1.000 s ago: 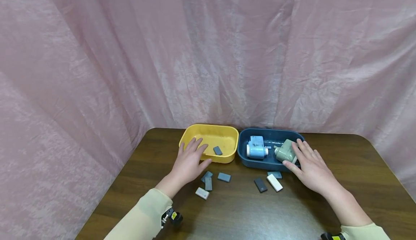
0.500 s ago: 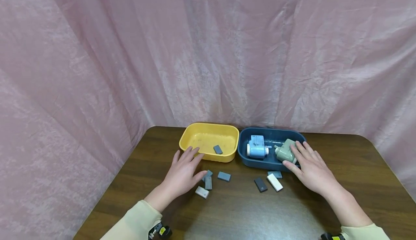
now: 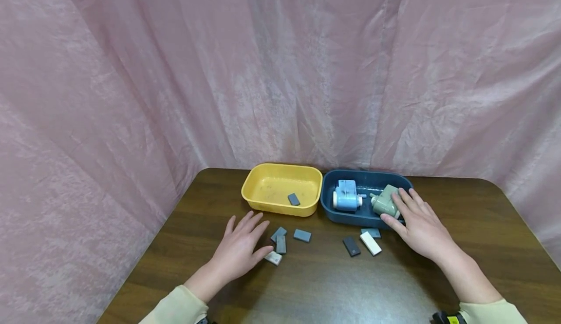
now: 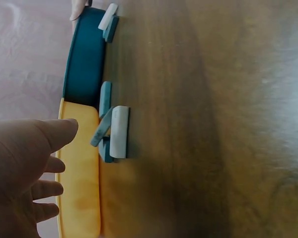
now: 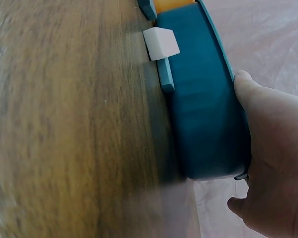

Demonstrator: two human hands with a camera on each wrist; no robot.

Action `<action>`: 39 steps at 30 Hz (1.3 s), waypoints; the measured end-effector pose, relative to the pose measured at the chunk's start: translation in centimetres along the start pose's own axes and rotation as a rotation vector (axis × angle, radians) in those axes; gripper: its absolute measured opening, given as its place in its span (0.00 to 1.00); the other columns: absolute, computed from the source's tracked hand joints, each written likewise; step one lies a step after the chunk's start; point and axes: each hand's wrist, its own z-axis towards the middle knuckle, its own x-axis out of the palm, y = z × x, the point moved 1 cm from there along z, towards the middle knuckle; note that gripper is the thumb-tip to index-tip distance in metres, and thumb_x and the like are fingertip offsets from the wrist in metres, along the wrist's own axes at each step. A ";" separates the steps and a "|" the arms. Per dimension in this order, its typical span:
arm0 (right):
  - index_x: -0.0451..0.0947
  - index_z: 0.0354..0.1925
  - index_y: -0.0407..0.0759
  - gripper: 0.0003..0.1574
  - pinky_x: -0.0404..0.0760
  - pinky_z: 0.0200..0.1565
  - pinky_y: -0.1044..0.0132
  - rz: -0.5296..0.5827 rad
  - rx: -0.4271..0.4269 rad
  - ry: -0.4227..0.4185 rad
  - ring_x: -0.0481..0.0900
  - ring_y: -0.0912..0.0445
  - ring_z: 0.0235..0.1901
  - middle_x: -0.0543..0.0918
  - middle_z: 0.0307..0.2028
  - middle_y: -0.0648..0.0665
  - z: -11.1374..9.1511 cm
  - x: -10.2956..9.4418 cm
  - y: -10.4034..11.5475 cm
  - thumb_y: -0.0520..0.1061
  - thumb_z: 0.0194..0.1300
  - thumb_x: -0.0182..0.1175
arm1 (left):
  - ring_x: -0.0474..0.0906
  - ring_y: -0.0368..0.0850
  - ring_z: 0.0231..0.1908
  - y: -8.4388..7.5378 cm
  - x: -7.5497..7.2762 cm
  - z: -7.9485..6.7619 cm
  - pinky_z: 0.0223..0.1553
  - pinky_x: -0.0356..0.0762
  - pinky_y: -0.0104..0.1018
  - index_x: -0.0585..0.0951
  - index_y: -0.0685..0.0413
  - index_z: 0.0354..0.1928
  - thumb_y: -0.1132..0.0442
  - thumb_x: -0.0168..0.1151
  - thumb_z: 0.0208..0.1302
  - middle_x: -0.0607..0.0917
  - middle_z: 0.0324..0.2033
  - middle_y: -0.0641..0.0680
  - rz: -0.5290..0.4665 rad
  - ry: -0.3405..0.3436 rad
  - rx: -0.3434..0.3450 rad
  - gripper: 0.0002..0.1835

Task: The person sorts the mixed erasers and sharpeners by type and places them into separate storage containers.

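Note:
My left hand [image 3: 238, 248] hovers over the table in front of the yellow tray [image 3: 267, 207], fingers extended and spread, holding nothing. Its thumb is close to a light grey block [image 3: 274, 258]; grey-blue blocks [image 3: 281, 244] lie just beyond. My right hand [image 3: 422, 229] is at the right end of the dark blue tray [image 3: 350, 218], its fingers straight over the rim and beside a sage-green plastic device [image 3: 385, 201]; whether they touch the device cannot be told. A light blue device [image 3: 346, 197] with white knobs lies in the same tray.
Inside the yellow tray lies one dark grey-blue block [image 3: 293, 199]. Before the blue tray are a white block [image 3: 370, 243], a black block [image 3: 351, 246] and a blue-grey block [image 3: 372, 232]. A pink curtain [image 3: 307, 70] hangs behind the wooden table [image 3: 333, 290].
My left hand has drawn back from over the yellow tray, toward me and slightly left. The right hand stays at the blue tray's end, and the blocks lie as before.

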 end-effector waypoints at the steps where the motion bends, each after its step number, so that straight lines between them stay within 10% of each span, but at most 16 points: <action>1: 0.53 0.86 0.30 0.57 0.45 0.78 0.24 -0.001 -0.001 -0.001 0.39 0.27 0.85 0.50 0.85 0.23 0.0 0.0 0.0 0.72 0.86 0.50 | 0.66 0.67 0.79 0.0 0.1 -0.2 0.74 0.54 0.80 0.81 0.54 0.74 0.41 0.73 0.74 0.76 0.76 0.62 0.002 0.005 -0.001 0.35; 39: 0.53 0.86 0.29 0.57 0.44 0.79 0.27 0.015 0.009 -0.002 0.38 0.28 0.85 0.50 0.84 0.22 0.0 -0.1 0.2 0.72 0.86 0.49 | 0.69 0.67 0.77 -0.2 1.4 -1.3 0.71 0.59 0.81 0.88 0.53 0.63 0.39 0.79 0.66 0.78 0.74 0.63 0.000 0.078 -0.014 0.33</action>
